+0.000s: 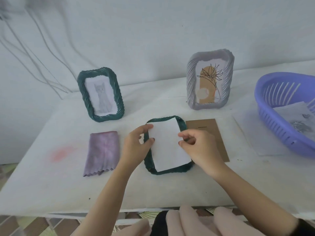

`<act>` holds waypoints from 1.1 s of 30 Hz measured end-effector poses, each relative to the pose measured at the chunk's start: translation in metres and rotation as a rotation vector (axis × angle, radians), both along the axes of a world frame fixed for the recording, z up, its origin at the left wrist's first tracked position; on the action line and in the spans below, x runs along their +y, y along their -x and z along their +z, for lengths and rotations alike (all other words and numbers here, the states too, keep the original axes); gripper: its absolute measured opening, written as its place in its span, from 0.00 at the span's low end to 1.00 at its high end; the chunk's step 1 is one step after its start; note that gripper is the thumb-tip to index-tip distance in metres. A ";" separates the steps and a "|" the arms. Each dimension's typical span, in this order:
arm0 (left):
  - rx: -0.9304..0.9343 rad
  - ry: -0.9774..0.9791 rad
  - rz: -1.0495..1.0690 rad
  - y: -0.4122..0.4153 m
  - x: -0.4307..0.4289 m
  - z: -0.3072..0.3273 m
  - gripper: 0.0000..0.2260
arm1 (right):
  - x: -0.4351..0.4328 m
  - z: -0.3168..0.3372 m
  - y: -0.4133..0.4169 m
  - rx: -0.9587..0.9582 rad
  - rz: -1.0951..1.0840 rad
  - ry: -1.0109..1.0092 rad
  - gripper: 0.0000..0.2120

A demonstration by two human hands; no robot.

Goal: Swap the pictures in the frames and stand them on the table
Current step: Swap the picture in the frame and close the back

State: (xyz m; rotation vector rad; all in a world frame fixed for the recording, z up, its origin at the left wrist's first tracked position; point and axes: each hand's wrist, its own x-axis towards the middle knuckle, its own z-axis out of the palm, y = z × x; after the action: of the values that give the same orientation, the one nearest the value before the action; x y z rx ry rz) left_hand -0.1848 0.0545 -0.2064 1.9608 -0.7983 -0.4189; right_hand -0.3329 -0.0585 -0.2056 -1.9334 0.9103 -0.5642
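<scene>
A dark green twisted frame lies face down in the middle of the table. A white sheet of paper, blank side up, lies across its back. My left hand pinches the sheet's left edge with thumb and fingertips. My right hand pinches its right edge. A brown cardboard backing lies flat just right of the frame, partly under my right hand. At the back left a second green frame stands with a cat drawing. A grey frame stands at the back right with a flower drawing.
A folded purple cloth lies left of the flat frame. A purple plastic basket holding a sheet and small metal pieces sits at the right edge on a white sheet. Cables hang down the wall at the back left. The table's front edge is close to my body.
</scene>
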 end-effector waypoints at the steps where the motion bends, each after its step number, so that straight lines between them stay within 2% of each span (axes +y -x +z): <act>1: -0.058 -0.040 -0.007 -0.002 0.001 -0.003 0.17 | 0.002 -0.001 -0.002 0.027 0.004 0.048 0.11; 5: -0.292 -0.174 -0.092 -0.007 0.003 -0.015 0.20 | 0.007 -0.005 -0.006 0.165 0.030 0.207 0.13; 9: -0.449 -0.220 -0.106 -0.007 0.002 -0.028 0.19 | 0.008 -0.008 -0.005 0.289 0.074 0.251 0.16; 12: -0.455 -0.195 -0.037 -0.006 0.005 -0.032 0.18 | 0.009 -0.009 -0.005 0.286 0.082 0.241 0.17; 14: -0.438 -0.217 -0.012 -0.005 0.008 -0.033 0.21 | 0.008 -0.011 -0.006 0.276 0.089 0.238 0.17; 24: -0.331 -0.170 -0.009 0.000 0.013 -0.036 0.22 | 0.007 -0.008 -0.010 0.317 0.115 0.292 0.20; 28: -0.369 -0.214 -0.040 -0.002 0.014 -0.039 0.28 | 0.007 -0.010 -0.014 0.320 0.102 0.299 0.19; 33: -0.398 -0.227 -0.015 -0.001 0.011 -0.039 0.28 | 0.006 -0.010 -0.014 0.326 0.113 0.308 0.19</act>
State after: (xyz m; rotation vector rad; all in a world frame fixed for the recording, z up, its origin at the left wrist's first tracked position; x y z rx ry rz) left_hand -0.1833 0.0654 -0.2455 2.2902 -1.0528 -0.1291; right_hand -0.3189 -0.0527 -0.2161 -2.3887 0.9488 -0.3421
